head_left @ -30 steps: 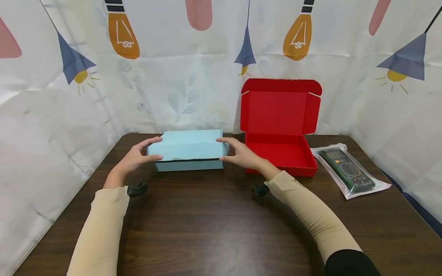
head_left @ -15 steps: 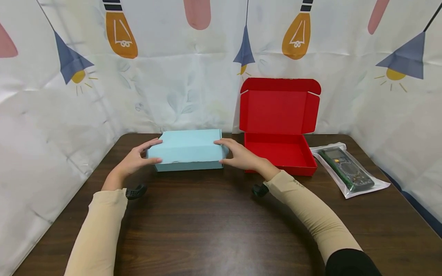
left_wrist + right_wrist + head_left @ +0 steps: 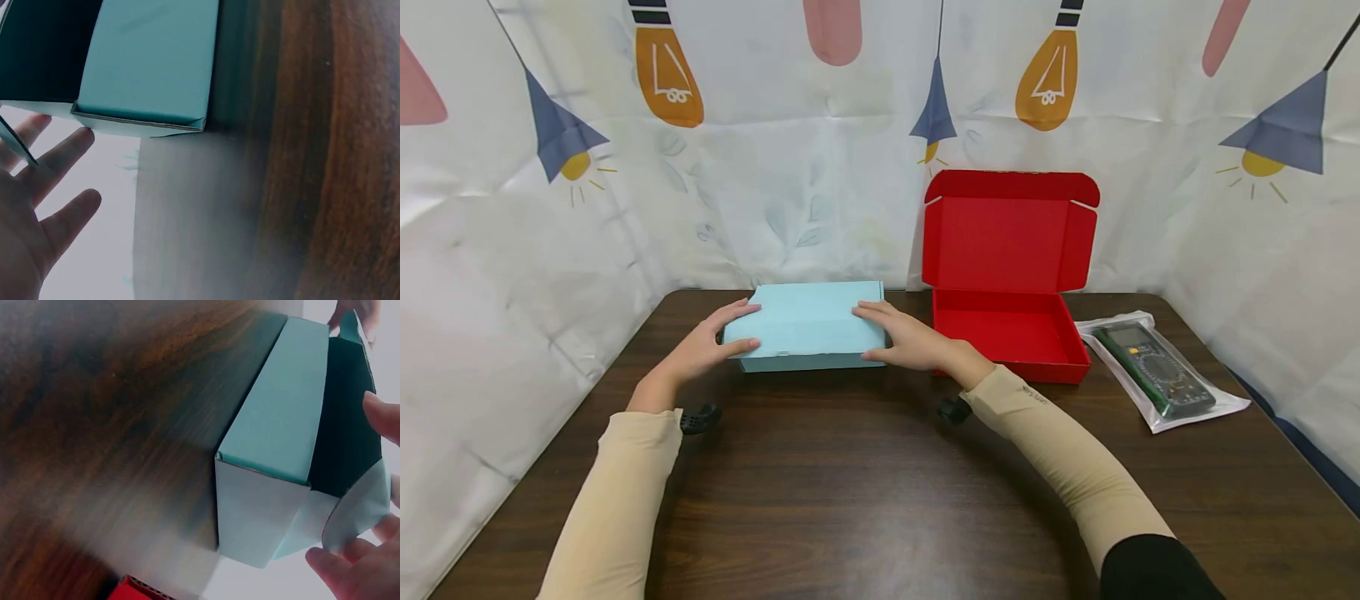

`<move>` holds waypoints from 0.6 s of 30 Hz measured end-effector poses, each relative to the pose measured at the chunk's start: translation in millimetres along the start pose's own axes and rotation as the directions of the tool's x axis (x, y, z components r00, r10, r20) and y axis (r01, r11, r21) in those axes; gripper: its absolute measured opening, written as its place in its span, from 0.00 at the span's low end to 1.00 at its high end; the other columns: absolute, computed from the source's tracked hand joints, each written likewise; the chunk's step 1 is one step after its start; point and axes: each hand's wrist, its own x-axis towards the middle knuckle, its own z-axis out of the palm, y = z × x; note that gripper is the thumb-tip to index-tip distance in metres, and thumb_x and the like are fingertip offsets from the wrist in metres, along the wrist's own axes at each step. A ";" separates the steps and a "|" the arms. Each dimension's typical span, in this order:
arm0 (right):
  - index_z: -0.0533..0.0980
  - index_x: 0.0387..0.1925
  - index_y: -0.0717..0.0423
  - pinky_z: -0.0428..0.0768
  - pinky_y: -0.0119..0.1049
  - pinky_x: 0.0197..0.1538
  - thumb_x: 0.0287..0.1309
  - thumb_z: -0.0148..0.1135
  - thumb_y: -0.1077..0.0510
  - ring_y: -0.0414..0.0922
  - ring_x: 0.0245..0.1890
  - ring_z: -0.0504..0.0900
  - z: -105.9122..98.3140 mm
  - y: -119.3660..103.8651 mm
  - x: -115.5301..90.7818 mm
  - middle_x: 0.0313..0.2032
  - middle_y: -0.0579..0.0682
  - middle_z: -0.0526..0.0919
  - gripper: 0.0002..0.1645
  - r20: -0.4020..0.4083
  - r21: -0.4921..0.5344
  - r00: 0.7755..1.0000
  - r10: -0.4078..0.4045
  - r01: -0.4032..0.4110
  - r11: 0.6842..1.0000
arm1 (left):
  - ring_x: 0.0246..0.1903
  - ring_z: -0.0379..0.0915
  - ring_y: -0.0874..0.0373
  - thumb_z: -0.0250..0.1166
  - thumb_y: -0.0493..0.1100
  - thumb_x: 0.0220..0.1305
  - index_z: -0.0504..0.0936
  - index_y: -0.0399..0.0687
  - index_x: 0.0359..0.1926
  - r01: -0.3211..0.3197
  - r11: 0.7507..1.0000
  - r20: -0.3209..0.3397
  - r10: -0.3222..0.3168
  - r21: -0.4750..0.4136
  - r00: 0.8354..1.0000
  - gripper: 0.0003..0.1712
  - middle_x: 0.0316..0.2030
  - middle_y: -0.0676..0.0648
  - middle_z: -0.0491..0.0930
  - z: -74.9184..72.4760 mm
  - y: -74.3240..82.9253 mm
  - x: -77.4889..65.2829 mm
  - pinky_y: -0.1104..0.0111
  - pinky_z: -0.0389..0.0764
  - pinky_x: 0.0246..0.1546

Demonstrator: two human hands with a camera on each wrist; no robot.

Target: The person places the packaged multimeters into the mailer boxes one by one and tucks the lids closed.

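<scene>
Blue box [image 3: 808, 362]: gap between front wall and raised lid [image 3: 808, 315], seen in the wrist views; an end flap [image 3: 360, 506] juts beside the opening.
Blue box ends: occupied by the left hand [image 3: 700, 346] and right hand [image 3: 916, 340].
Between boxes: narrow strip, crossed in front by the right hand.
Red box [image 3: 1051, 372]: reachable from above; its upright lid bars the back, the right wrist covers its near left corner.
Multimeter [image 3: 1157, 371]: lies bagged just beside the red box, in the way on that side.
Table [image 3: 820, 492]: open run between the sleeves [image 3: 617, 500], up to the blue box.
Curtain [image 3: 850, 200]: stands behind both boxes.
</scene>
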 end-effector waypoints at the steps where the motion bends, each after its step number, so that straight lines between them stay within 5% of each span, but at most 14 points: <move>1: 0.56 0.80 0.52 0.67 0.47 0.71 0.66 0.69 0.51 0.51 0.77 0.53 -0.3 -0.1 0.5 0.79 0.52 0.54 0.49 0.005 -0.015 1.000 -0.004 0.004 1.000 | 0.77 0.38 0.34 0.67 0.49 0.70 0.62 0.45 0.78 0.000 1.000 -0.002 0.000 0.016 1.000 0.41 0.80 0.38 0.46 0.6 0.2 0.5 0.30 0.47 0.68; 18: 0.51 0.82 0.52 0.67 0.48 0.71 0.68 0.67 0.52 0.59 0.80 0.38 5.3 2.2 3.6 0.81 0.52 0.48 0.50 0.105 -0.141 0.993 -0.050 0.065 0.988 | 0.77 0.43 0.35 0.68 0.55 0.69 0.58 0.46 0.80 -0.001 0.986 0.032 -0.004 0.166 0.999 0.47 0.80 0.39 0.49 11.4 3.3 6.2 0.34 0.52 0.69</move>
